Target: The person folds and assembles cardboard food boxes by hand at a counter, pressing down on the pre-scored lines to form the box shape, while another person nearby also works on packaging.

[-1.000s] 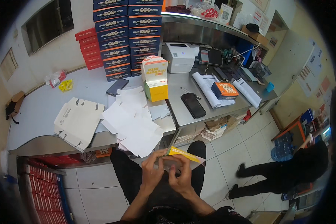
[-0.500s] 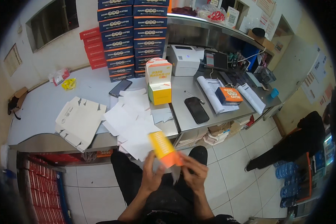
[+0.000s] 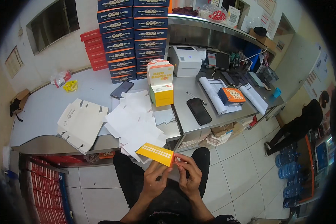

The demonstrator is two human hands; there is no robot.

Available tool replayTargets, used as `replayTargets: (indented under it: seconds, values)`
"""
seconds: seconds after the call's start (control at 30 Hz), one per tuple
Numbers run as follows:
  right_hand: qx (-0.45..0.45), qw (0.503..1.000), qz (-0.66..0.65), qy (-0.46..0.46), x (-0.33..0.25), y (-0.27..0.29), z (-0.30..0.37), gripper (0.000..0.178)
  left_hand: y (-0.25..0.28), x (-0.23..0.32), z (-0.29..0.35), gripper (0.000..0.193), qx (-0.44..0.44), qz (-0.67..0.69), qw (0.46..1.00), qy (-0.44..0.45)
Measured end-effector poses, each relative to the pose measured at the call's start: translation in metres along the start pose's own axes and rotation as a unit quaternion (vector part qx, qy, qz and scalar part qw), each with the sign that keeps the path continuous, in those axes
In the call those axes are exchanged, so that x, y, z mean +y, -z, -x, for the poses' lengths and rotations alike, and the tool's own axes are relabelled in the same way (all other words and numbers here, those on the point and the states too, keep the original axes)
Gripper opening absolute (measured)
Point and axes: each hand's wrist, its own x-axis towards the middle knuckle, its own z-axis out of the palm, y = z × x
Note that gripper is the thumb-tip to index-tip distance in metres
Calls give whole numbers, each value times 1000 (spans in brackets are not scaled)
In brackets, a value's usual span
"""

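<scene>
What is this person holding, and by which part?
A yellow carton: left fingers at its lower edge, right fingers at its orange right end.

A small yellow carton (image 3: 155,153) is being held between the person's left hand (image 3: 155,182) and right hand (image 3: 190,177). Its long yellow face, patterned with rows of white shapes, is showing upward and slanting, the right end sitting nearer the body. An orange-red end is pointing right, where the right fingers are pinching it; the left hand is gripping the near side.
</scene>
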Motion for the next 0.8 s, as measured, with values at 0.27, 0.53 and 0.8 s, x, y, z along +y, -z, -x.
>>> replayTargets:
  seconds: [0.27, 0.53, 0.8]
  values:
    - [-61, 997, 14, 42, 3, -6, -2, 17, 18, -10, 4, 10, 16, -2, 1000, 14]
    - [-75, 992, -73, -71, -13, 0, -10, 20, 8, -20, 4, 13, 50, 110, 992, 26]
    - [-66, 991, 118, -7, -16, 2, -13, 21, -1, -24, 5, 10, 33, 168, 982, 78]
